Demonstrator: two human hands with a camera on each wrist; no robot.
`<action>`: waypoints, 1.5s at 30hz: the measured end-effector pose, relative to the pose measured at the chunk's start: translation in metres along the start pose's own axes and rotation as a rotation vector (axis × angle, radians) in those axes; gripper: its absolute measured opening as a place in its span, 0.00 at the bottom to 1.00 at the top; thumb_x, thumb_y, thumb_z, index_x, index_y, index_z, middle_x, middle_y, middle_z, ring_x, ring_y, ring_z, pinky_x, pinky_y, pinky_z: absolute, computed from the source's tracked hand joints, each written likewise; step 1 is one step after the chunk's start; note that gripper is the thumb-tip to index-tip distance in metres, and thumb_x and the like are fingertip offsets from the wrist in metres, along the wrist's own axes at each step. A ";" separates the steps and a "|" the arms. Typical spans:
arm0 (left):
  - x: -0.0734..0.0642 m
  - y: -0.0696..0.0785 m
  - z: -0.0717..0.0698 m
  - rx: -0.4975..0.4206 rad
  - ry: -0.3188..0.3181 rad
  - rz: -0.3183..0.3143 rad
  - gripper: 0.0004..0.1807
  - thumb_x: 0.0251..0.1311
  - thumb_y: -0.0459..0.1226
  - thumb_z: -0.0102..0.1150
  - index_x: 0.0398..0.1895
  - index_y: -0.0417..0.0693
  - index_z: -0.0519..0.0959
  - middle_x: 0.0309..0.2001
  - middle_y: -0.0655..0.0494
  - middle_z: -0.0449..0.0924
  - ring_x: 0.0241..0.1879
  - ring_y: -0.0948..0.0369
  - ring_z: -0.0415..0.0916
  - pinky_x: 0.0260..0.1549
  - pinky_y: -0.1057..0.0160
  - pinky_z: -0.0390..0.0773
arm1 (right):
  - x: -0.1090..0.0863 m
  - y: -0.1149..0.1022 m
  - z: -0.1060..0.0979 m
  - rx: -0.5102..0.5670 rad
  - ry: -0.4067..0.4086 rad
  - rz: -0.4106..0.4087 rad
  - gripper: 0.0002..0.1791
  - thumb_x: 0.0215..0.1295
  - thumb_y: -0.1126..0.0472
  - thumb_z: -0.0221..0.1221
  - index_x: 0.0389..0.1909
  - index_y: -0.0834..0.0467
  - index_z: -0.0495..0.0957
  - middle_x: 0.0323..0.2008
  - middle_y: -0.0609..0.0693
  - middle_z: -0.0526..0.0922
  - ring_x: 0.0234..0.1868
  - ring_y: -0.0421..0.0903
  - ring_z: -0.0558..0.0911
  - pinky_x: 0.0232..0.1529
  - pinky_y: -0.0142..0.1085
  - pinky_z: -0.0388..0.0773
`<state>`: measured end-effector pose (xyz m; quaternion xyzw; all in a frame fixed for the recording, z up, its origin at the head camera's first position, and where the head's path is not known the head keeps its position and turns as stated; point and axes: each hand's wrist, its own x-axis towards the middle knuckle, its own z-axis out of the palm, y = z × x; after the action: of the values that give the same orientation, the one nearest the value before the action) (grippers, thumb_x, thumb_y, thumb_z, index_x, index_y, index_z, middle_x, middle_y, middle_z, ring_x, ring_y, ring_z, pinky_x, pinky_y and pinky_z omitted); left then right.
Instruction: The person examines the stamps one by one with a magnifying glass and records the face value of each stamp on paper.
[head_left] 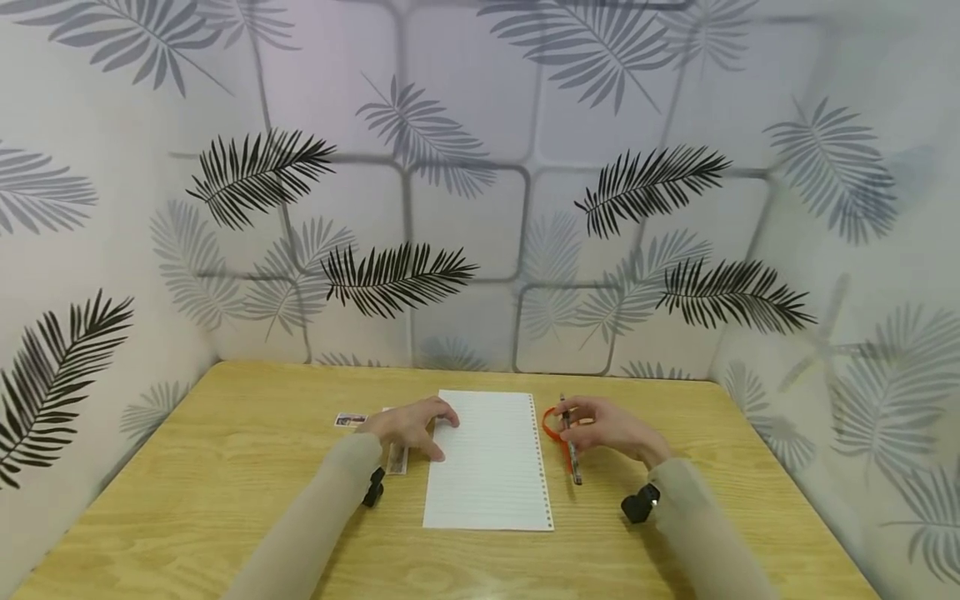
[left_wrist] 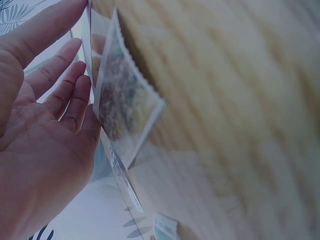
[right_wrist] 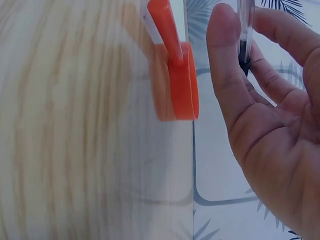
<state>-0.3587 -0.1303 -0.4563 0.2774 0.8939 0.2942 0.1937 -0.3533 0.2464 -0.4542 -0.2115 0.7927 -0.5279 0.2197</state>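
A sheet of lined paper with punched holes down its right side lies mid-table. My left hand is at its left edge, fingers loosely bent and spread, thumb over the sheet. Beneath and beside that hand are stamp-like picture cards; one card with a serrated edge shows close up in the left wrist view. To the right of the paper, my right hand pinches a clear-barrelled pen between thumb and fingers. Just left of the pen is an orange ring with a handle, shaped like a magnifying glass.
Another small picture card lies to the left of my left hand. The wooden table ends at the back against a leaf-patterned wall covering, which also rises on both sides.
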 end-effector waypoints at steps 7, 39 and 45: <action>-0.002 0.001 0.001 -0.011 0.000 -0.005 0.29 0.54 0.35 0.72 0.60 0.49 0.73 0.72 0.46 0.60 0.73 0.47 0.54 0.69 0.45 0.58 | 0.009 -0.005 0.011 0.106 -0.009 -0.003 0.25 0.73 0.62 0.54 0.66 0.69 0.64 0.52 0.66 0.75 0.45 0.51 0.82 0.47 0.44 0.82; 0.002 0.001 0.003 0.008 0.009 -0.035 0.28 0.50 0.34 0.74 0.56 0.53 0.75 0.70 0.48 0.61 0.70 0.47 0.58 0.67 0.44 0.62 | 0.046 -0.022 0.056 0.306 0.133 -0.024 0.20 0.75 0.45 0.49 0.32 0.57 0.70 0.22 0.44 0.67 0.22 0.38 0.67 0.32 0.31 0.76; 0.003 0.001 0.001 0.015 0.027 -0.043 0.28 0.49 0.36 0.75 0.55 0.54 0.76 0.70 0.48 0.62 0.70 0.47 0.57 0.67 0.44 0.61 | 0.054 -0.025 0.063 0.344 0.115 -0.060 0.18 0.78 0.49 0.45 0.37 0.61 0.71 0.18 0.45 0.67 0.18 0.38 0.64 0.26 0.31 0.72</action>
<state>-0.3604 -0.1269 -0.4568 0.2554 0.9043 0.2871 0.1859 -0.3591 0.1601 -0.4593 -0.1637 0.6954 -0.6731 0.1911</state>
